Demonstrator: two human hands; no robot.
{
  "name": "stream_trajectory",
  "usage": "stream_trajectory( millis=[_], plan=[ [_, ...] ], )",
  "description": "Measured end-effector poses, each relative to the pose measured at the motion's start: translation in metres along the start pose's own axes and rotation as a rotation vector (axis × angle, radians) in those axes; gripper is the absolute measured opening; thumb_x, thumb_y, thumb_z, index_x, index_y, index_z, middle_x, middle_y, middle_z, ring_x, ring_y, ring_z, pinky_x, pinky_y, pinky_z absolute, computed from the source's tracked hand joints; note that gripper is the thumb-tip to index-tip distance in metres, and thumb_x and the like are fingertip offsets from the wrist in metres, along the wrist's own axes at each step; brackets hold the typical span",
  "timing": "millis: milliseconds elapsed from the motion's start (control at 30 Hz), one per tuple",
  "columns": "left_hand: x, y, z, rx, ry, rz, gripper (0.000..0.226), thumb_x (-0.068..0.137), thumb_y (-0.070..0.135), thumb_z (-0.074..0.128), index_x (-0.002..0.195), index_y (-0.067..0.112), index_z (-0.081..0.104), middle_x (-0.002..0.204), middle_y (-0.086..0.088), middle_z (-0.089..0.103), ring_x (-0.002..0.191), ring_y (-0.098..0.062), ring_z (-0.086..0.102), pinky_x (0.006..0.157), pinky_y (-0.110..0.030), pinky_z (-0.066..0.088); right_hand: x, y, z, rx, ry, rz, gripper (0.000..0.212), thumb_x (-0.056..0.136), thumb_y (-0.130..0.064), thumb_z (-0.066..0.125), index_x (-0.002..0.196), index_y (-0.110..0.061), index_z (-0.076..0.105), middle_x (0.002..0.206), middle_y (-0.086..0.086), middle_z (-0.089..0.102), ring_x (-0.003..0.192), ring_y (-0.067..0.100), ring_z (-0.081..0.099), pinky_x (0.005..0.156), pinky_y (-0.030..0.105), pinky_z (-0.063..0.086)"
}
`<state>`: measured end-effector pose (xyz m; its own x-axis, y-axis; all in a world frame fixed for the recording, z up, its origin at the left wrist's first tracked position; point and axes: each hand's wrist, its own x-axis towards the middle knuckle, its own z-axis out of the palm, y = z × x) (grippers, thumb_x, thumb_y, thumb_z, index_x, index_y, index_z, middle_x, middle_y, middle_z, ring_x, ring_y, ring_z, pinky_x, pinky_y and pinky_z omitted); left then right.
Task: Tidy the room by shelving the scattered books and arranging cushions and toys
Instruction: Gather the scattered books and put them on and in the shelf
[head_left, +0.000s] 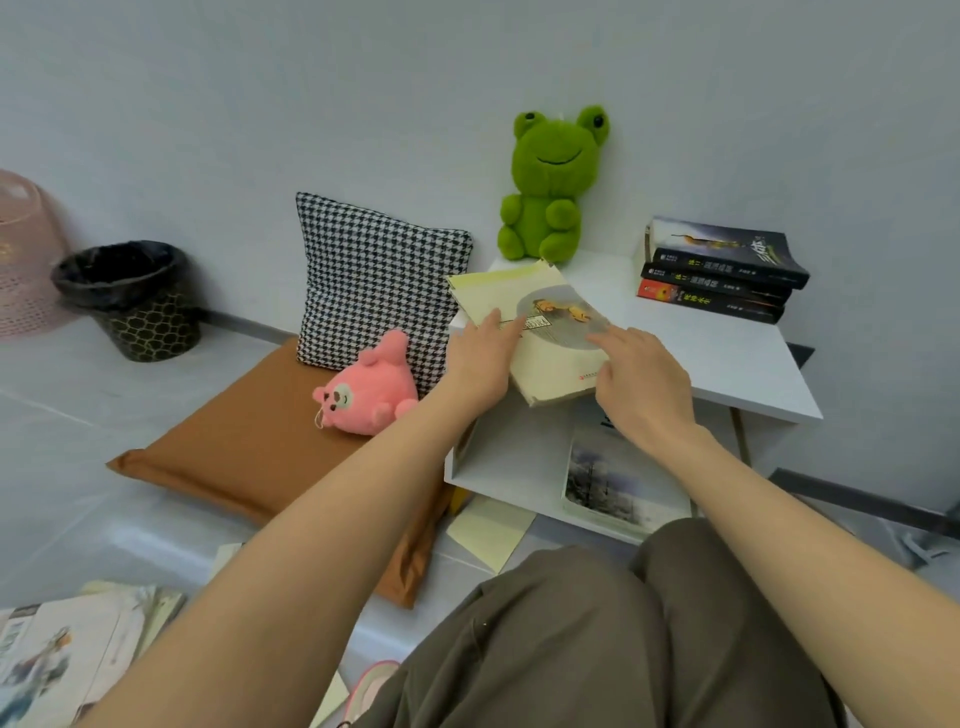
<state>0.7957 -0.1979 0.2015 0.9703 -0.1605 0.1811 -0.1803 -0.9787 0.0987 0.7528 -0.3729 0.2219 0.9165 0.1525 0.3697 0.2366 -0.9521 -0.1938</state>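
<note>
A pale yellow book (540, 332) lies on top of the white shelf unit (737, 364), overhanging its front left corner. My left hand (480, 358) rests flat on the book's left edge with straight fingers. My right hand (641, 379) touches its right side, fingers extended. Three dark books (722, 270) are stacked at the shelf's back right. A green frog plush (550, 187) sits against the wall on the shelf. A pink plush (371, 389) lies on a brown floor cushion (249, 447), in front of a houndstooth cushion (374, 280).
A book with a wintry cover (618, 483) lies in the shelf's lower compartment. Loose books (67, 654) are scattered on the floor at bottom left, a yellow sheet (488, 530) by the shelf. A black bin (130, 299) and pink basket (26, 249) stand at left.
</note>
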Motion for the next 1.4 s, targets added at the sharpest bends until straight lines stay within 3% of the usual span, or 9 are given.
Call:
stream_trajectory(
  millis=[100,233,400,733,967,1067,1200,1300,1400],
  plan=[
    [-0.015,-0.014,0.0,-0.045,0.018,-0.011,0.075,0.085,-0.003,0.049,0.15,0.022,0.021,0.146,-0.01,0.035,0.121,-0.033,0.047,0.078,-0.04,0.044,0.005,-0.023,0.002,0.081,0.014,-0.035,0.047,0.094,-0.005,0.042,0.137,-0.02,0.051,0.145,-0.003,0.046,0.134,0.018,0.037,0.105,0.035,0.034],
    [-0.046,-0.049,-0.001,-0.141,0.141,-0.042,0.065,0.085,-0.003,0.045,0.146,0.018,0.033,0.137,-0.009,0.047,0.107,-0.029,0.054,0.066,-0.034,0.039,0.006,-0.067,0.009,0.141,0.019,-0.122,0.046,0.095,-0.008,0.042,0.138,-0.023,0.05,0.146,-0.006,0.045,0.135,0.015,0.036,0.103,0.037,0.04],
    [-0.105,-0.107,0.019,-0.228,0.17,-0.24,0.056,0.091,0.006,0.044,0.145,0.02,0.037,0.144,-0.006,0.045,0.12,-0.031,0.05,0.085,-0.042,0.047,-0.009,-0.135,0.029,0.178,0.037,-0.177,0.045,0.093,-0.009,0.046,0.136,-0.021,0.05,0.136,-0.002,0.054,0.126,0.016,0.044,0.097,0.03,0.039],
    [-0.271,-0.208,0.119,-0.226,-0.112,-0.603,0.057,0.094,0.012,0.043,0.148,0.021,0.028,0.15,-0.003,0.035,0.128,-0.027,0.041,0.091,-0.039,0.046,-0.075,-0.244,0.13,0.281,-0.271,-0.231,0.046,0.092,-0.009,0.047,0.136,-0.023,0.05,0.131,-0.002,0.057,0.119,0.02,0.05,0.096,0.032,0.04],
    [-0.339,-0.235,0.195,-0.263,-0.381,-0.741,0.06,0.096,0.026,0.048,0.15,0.023,0.021,0.151,-0.008,0.03,0.13,-0.028,0.04,0.098,-0.04,0.043,-0.126,-0.261,0.215,0.193,-0.527,-0.316,0.046,0.089,-0.002,0.044,0.13,-0.021,0.053,0.128,-0.004,0.059,0.117,0.022,0.051,0.088,0.032,0.042],
    [-0.353,-0.241,0.223,-0.417,-0.417,-0.847,0.06,0.096,0.032,0.048,0.15,0.022,0.023,0.15,-0.009,0.033,0.13,-0.028,0.04,0.1,-0.041,0.041,-0.141,-0.259,0.248,0.15,-0.618,-0.357,0.048,0.088,0.0,0.045,0.131,-0.019,0.052,0.127,-0.002,0.059,0.115,0.022,0.051,0.085,0.03,0.041],
    [-0.362,-0.246,0.254,-0.452,-0.43,-0.938,0.063,0.096,0.047,0.043,0.15,0.024,0.02,0.151,-0.008,0.03,0.131,-0.028,0.039,0.101,-0.046,0.041,-0.156,-0.255,0.289,0.101,-0.751,-0.423,0.055,0.089,-0.003,0.047,0.141,-0.018,0.042,0.139,0.0,0.05,0.124,0.022,0.046,0.094,0.03,0.04],
    [-0.366,-0.25,0.279,-0.468,-0.465,-1.008,0.069,0.094,0.054,0.041,0.151,0.026,0.014,0.156,-0.009,0.017,0.139,-0.03,0.029,0.104,-0.046,0.036,-0.169,-0.252,0.321,0.005,-0.933,-0.485,0.064,0.093,-0.013,0.05,0.15,-0.016,0.023,0.156,0.005,0.024,0.141,0.023,0.026,0.11,0.033,0.031],
    [-0.361,-0.254,0.3,-0.51,-0.476,-1.059,0.077,0.089,0.059,0.048,0.151,0.029,0.012,0.156,-0.01,0.012,0.139,-0.031,0.026,0.103,-0.047,0.037,-0.18,-0.248,0.35,-0.1,-1.059,-0.516,0.07,0.094,-0.013,0.045,0.153,-0.019,0.008,0.161,0.005,0.004,0.147,0.024,0.009,0.116,0.041,0.021]
  ],
)
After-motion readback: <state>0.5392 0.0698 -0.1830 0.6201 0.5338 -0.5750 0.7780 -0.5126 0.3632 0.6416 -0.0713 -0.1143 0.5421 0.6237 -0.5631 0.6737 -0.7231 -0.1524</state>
